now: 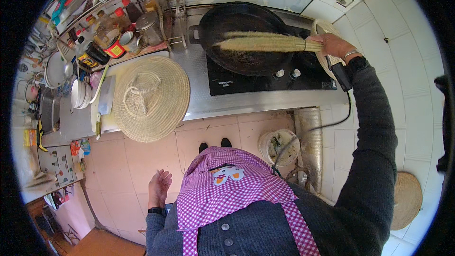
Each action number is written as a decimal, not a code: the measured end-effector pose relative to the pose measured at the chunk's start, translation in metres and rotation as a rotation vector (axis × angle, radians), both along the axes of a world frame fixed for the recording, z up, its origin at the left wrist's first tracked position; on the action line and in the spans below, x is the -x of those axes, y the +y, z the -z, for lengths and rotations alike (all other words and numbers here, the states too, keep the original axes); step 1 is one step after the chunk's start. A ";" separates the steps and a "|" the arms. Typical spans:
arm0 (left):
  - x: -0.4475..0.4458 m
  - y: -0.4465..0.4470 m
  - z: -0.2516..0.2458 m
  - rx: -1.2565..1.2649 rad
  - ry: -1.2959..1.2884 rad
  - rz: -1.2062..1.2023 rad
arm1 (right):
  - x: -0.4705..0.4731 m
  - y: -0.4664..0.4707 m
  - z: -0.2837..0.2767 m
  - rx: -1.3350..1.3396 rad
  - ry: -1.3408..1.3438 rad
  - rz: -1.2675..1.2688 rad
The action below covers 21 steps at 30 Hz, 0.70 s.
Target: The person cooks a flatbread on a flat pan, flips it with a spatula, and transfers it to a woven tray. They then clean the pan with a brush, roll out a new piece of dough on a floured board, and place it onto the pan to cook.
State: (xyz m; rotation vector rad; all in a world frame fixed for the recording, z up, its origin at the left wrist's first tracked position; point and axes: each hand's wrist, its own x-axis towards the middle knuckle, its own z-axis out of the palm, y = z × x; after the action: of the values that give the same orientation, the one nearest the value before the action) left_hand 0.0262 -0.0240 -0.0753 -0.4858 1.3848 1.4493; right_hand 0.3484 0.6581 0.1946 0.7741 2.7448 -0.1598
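My right hand [330, 45] grips the bound end of a straw whisk brush [263, 43], whose bristles reach leftward over a large black wok [227, 21]. Whether the bristle tips touch the wok's inside, I cannot tell. The wok sits on a black glass gas hob [245, 84] with two silver knobs. Behind my right hand, partly hidden by it, leans a round woven item [318, 25] against the tiled wall. Low at my left side hangs my left hand [160, 185], palm turned up, fingers loosely curled and holding nothing.
A woven straw lid [167, 89] overhangs the counter's front edge. Beside it lie a cleaver [106, 94] and stacked white bowls [81, 94]. Sauce bottles [106, 32] crowd a rack. A waste bucket [280, 149] stands on the floor; a black cable [334, 123] runs from my right wrist.
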 end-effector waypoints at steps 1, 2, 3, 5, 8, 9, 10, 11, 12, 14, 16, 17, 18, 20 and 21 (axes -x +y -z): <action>-0.002 -0.004 0.002 -0.030 -0.022 -0.025 | 0.007 0.007 0.008 0.033 0.022 0.083; -0.006 -0.009 0.003 -0.011 -0.013 -0.019 | 0.012 0.008 0.022 -0.132 0.009 0.123; -0.009 -0.014 0.003 0.008 -0.003 -0.010 | 0.017 0.008 0.038 -0.219 -0.007 0.070; -0.014 -0.023 0.001 0.046 0.018 -0.009 | 0.027 0.003 0.067 -0.460 -0.137 0.074; -0.022 -0.036 -0.005 0.060 0.022 -0.045 | 0.020 -0.004 0.075 -0.248 -0.115 -0.127; -0.024 -0.040 -0.007 0.108 0.016 -0.071 | 0.015 -0.005 0.071 -0.104 -0.087 -0.115; -0.026 -0.044 -0.008 0.122 0.021 -0.090 | 0.010 -0.002 0.061 0.066 -0.109 -0.029; -0.028 -0.046 -0.009 0.157 0.026 -0.119 | 0.008 0.004 0.051 0.211 -0.105 0.040; -0.029 -0.047 -0.010 0.165 0.039 -0.148 | 0.006 0.009 0.043 0.249 -0.044 0.034; -0.032 -0.045 -0.010 0.141 0.032 -0.145 | 0.017 0.021 0.040 0.250 0.098 0.136; -0.034 -0.040 -0.009 0.162 0.006 -0.144 | 0.040 0.030 0.056 0.182 0.213 0.105; -0.035 -0.036 -0.010 0.124 0.018 -0.120 | 0.058 0.032 0.072 0.028 0.128 0.124; -0.036 -0.032 -0.011 0.131 0.033 -0.106 | 0.078 0.032 0.089 -0.101 0.057 0.120; -0.037 -0.026 -0.015 0.136 0.044 -0.092 | 0.102 0.022 0.117 -0.270 0.063 0.056; -0.038 -0.023 -0.017 0.130 0.041 -0.093 | 0.110 0.016 0.124 -0.284 0.075 0.022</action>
State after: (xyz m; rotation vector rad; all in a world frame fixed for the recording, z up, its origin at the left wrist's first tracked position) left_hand 0.0637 -0.0465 -0.0586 -0.6139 1.5129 1.4557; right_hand 0.2388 0.6737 0.0707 0.8859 2.8683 0.2061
